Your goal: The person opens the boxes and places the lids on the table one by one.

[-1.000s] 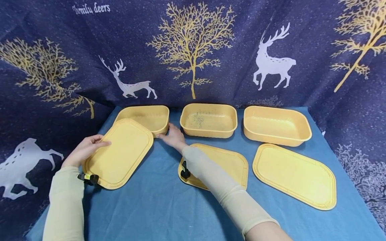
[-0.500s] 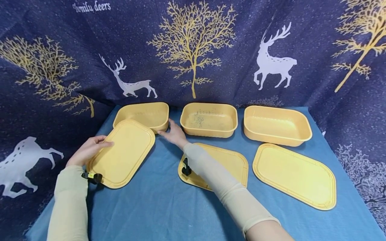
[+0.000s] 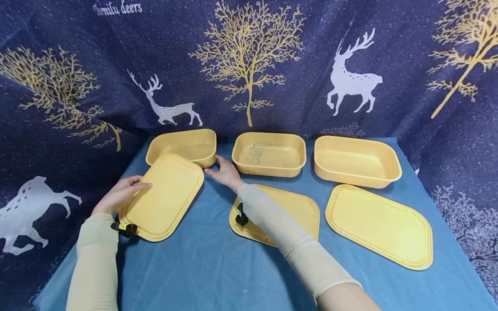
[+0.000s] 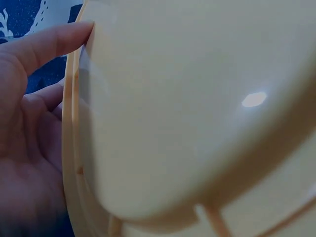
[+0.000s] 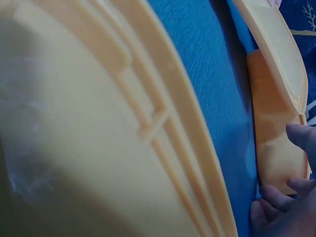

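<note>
My left hand (image 3: 121, 194) pinches the left edge of a yellow plastic lid (image 3: 165, 198), thumb on top and fingers underneath. The lid tilts in front of a yellow rectangular box (image 3: 183, 144) at the back left and overlaps its front in the head view. In the left wrist view, the thumb (image 4: 69, 42) presses close to the raised rim. My right hand (image 3: 226, 173) is at the box's right end, its fingers spread loosely by the lower corner. The right wrist view shows those fingertips (image 5: 296, 133) right at the box's end wall.
Another yellow box (image 3: 269, 155) stands at the back centre and a third (image 3: 355, 162) at the back right. A lid (image 3: 295, 207) lies under my right forearm, another lid (image 3: 379, 226) to the right. A dark deer-patterned cloth (image 3: 288, 99) hangs behind the blue-covered table (image 3: 186, 268).
The left hand and its lid have shifted slightly right. The left box's right end has swung backwards, turning the box a little; the right hand has moved slightly with it.
</note>
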The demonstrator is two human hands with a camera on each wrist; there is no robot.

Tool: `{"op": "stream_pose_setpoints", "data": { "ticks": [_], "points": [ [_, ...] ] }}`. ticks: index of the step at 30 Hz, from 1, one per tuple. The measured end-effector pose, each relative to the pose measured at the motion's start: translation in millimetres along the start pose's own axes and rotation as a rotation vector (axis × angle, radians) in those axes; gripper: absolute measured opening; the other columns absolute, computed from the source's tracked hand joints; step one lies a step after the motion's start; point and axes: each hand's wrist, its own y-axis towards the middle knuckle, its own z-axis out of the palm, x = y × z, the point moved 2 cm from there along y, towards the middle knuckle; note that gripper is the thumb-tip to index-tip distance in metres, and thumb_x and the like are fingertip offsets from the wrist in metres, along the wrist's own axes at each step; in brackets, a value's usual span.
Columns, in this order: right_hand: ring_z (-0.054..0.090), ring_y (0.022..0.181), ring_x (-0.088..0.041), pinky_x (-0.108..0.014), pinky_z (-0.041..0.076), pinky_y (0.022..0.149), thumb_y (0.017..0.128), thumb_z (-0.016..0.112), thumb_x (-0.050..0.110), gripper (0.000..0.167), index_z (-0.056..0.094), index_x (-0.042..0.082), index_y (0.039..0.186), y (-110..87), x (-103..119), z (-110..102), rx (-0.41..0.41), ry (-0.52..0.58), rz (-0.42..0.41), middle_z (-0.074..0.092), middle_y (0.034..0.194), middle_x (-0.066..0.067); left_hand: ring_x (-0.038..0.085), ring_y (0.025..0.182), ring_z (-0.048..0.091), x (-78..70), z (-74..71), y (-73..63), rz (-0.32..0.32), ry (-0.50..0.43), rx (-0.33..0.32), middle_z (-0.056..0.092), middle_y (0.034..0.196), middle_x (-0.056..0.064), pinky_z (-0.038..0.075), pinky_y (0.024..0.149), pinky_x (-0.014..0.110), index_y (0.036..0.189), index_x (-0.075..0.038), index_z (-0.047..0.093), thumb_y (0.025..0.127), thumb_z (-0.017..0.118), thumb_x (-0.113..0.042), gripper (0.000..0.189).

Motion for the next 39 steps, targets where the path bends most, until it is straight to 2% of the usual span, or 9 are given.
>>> {"op": "stream_pose_setpoints", "data": {
  "ticks": [5,9,16,23,30,33,36,39],
  "points": [
    [0.042,0.141,-0.024,-0.04,0.038,0.111,0.099,0.063,0.044,0.072,0.031,0.018,0.159,0.7,0,-3,-0.003,0.014,-0.024,0.047,0.153,-0.006,0.015,0.079,0.05,-5.8,6.9,-3.5,0.017,-0.03,0.027,0.05,0.088,-0.001,0.043,0.07,0.029,0.102,0.0,0.054,0.1,0.064,-0.035,0.036],
    [0.045,0.138,-0.025,-0.039,0.039,0.11,0.1,0.063,0.041,0.072,0.031,0.016,0.159,0.5,-1,-4,-0.002,0.016,-0.042,0.05,0.151,-0.008,0.014,0.08,0.054,-8.8,12.2,-7.3,0.021,-0.031,0.04,0.056,0.091,0.0,0.047,0.07,0.029,0.107,0.001,0.058,0.1,0.065,-0.035,0.036],
    [0.05,0.134,-0.025,-0.039,0.043,0.106,0.1,0.06,0.046,0.072,0.032,0.016,0.159,2.3,0,-4,-0.012,0.029,-0.035,0.051,0.149,-0.009,0.017,0.072,0.052,-5.3,19.9,-8.6,0.007,-0.019,0.088,0.051,0.083,0.003,0.045,0.063,0.031,0.096,-0.001,0.054,0.099,0.067,-0.03,0.032],
    [0.049,0.134,-0.026,-0.038,0.041,0.108,0.1,0.059,0.048,0.072,0.034,0.012,0.157,2.1,5,-6,-0.041,0.047,-0.023,0.05,0.149,-0.012,0.016,0.07,0.049,-1.6,24.6,-10.3,-0.001,-0.028,0.105,0.048,0.081,0.003,0.042,0.062,0.03,0.094,0.0,0.053,0.1,0.064,-0.028,0.03],
    [0.048,0.136,-0.025,-0.038,0.042,0.108,0.1,0.059,0.048,0.073,0.032,0.014,0.159,2.7,4,-7,-0.012,0.087,0.006,0.048,0.151,-0.011,0.016,0.073,0.046,-3.9,27.2,-14.5,-0.033,0.118,0.1,0.048,0.082,0.003,0.038,0.064,0.03,0.095,-0.001,0.057,0.101,0.062,-0.033,0.034],
    [0.048,0.136,-0.026,-0.04,0.042,0.108,0.1,0.06,0.047,0.073,0.031,0.014,0.159,3.1,4,-7,-0.006,0.11,0.007,0.047,0.152,-0.013,0.015,0.067,0.042,-6.7,27.4,-16.1,-0.035,0.168,0.097,0.043,0.074,0.0,0.035,0.061,0.03,0.086,-0.004,0.055,0.1,0.062,-0.034,0.034],
    [0.047,0.137,-0.027,-0.04,0.042,0.108,0.1,0.061,0.046,0.073,0.031,0.014,0.159,3.7,3,-7,-0.004,0.12,0.008,0.046,0.152,-0.013,0.013,0.058,0.034,-9.2,27.6,-17.4,-0.033,0.192,0.087,0.032,0.066,-0.004,0.03,0.056,0.03,0.075,-0.009,0.046,0.1,0.064,-0.034,0.039],
    [0.046,0.138,-0.026,-0.04,0.041,0.109,0.1,0.061,0.047,0.074,0.031,0.014,0.159,5.1,3,-7,0.003,0.114,0.009,0.046,0.153,-0.012,0.013,0.055,0.033,-10.3,27.9,-18.0,-0.031,0.22,0.074,0.03,0.062,-0.005,0.03,0.055,0.03,0.07,-0.012,0.044,0.099,0.065,-0.034,0.042]
  ]
}}
